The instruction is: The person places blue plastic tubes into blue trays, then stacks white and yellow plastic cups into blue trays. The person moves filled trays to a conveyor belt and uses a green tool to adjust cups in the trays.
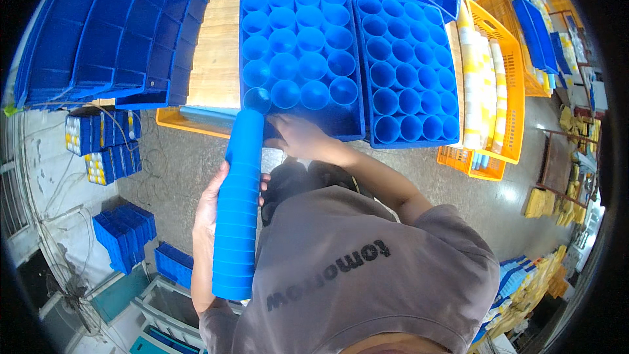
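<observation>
A long stack of nested blue plastic cups [236,203] slants up from my chest to the near left corner of a blue bin [308,122]. My left hand [211,196] is wrapped round the stack's middle, fingertips showing on its right side. Close to the stack's top end, my right hand [298,136] has its fingers and thumb apart, with nothing visible between them. Inside the bin, blue cups [284,66] stand in rows, mouths up. One cup [257,99] in the near left corner sits right beyond the stack's end.
A second blue bin [413,143] of upright cups adjoins on the right. Tall stacked blue bins [111,33] stand at the left of the wooden table [216,59]. An orange crate [514,118] at the right holds white-and-yellow rolls [485,92]. More blue bins [124,236] rest on the floor.
</observation>
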`<state>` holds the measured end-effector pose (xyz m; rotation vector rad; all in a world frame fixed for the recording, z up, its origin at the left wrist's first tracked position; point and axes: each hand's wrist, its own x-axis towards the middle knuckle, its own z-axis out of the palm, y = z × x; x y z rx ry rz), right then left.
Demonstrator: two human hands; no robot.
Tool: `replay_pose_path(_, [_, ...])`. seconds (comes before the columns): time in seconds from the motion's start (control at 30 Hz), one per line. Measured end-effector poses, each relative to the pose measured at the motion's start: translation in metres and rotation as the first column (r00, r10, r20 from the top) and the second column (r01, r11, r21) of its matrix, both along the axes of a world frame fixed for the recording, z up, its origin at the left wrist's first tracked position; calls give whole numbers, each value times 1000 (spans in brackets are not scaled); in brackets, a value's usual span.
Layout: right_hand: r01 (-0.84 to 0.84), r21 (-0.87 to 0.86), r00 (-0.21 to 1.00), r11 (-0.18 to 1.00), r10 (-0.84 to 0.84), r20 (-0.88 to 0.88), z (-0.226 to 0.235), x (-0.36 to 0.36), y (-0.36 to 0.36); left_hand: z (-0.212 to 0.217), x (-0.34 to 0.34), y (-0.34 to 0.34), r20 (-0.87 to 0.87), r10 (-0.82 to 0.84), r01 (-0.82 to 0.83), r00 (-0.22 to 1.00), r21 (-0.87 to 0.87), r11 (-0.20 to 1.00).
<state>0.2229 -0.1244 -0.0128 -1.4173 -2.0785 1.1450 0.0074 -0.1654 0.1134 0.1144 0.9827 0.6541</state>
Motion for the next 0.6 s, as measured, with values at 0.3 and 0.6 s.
replay_pose_path(0.3, [-50,704,982,708,-92,162,35,18,-65,1,8,-12,-29,-355,339,934,-232,912])
replay_pose_path(0.6, [183,663,972,726,-235,-11,31,49,-57,-9,13,7,-64,-425,413,903,-144,899])
